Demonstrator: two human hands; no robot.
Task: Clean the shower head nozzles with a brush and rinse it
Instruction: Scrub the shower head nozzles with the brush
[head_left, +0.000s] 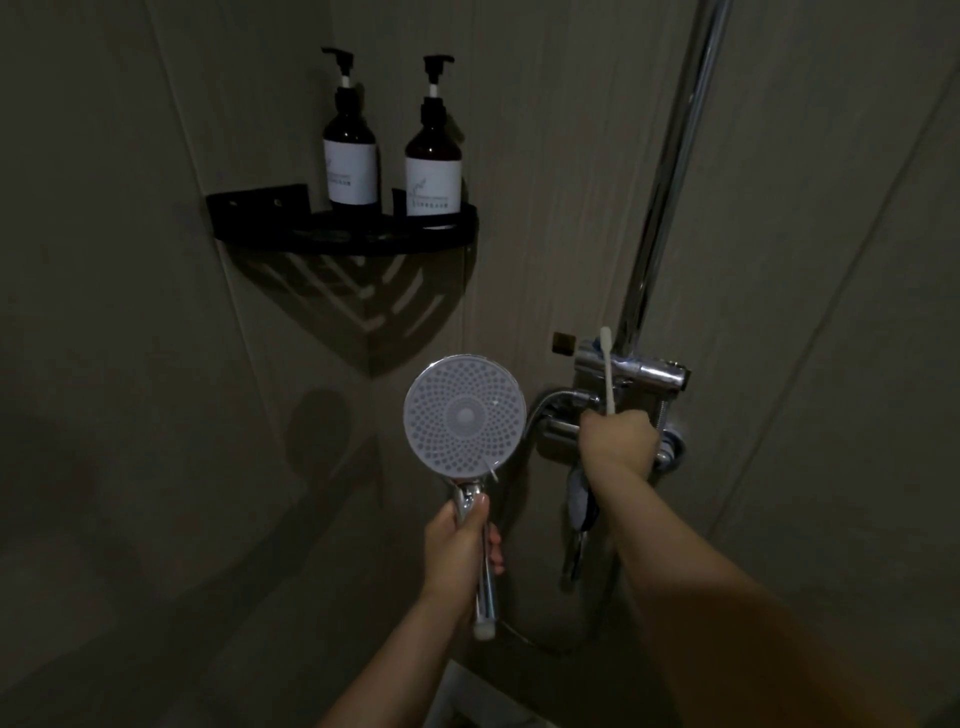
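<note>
At the corner of a dim shower stall, grey panelled walls (545, 156) meet behind a black corner shelf (343, 234). Item one: shower head (464, 415), round, pale nozzle face turned toward the camera, chrome handle pointing down, held upright low and centre of the view, below the shelf and clear of the wall. Item two: left hand (460, 551), fingers wrapped snugly round the chrome handle, thumb lying up along its front. Item three: right hand (618, 439), closed in a fist at the chrome mixer valve (631, 371); whether it also grips a valve control cannot be told (the fist hides what lies beneath). Item four: brush (608, 371) — a slim white toothbrush type — its handle clasped in the right fist, shaft rising upright in front of the valve, bristle end at the top, well apart from the nozzle face. Item five: chrome riser pipe (670, 171), running from the valve up and out of the top of the view. Item six: metal hose (540, 410), curving from the valve toward the back of the shower head. Item seven: two dark pump bottles with white labels — left bottle (350, 156), right bottle (432, 161) — standing side by side on the shelf, upright, pumps pointing left and right respectively.
</note>
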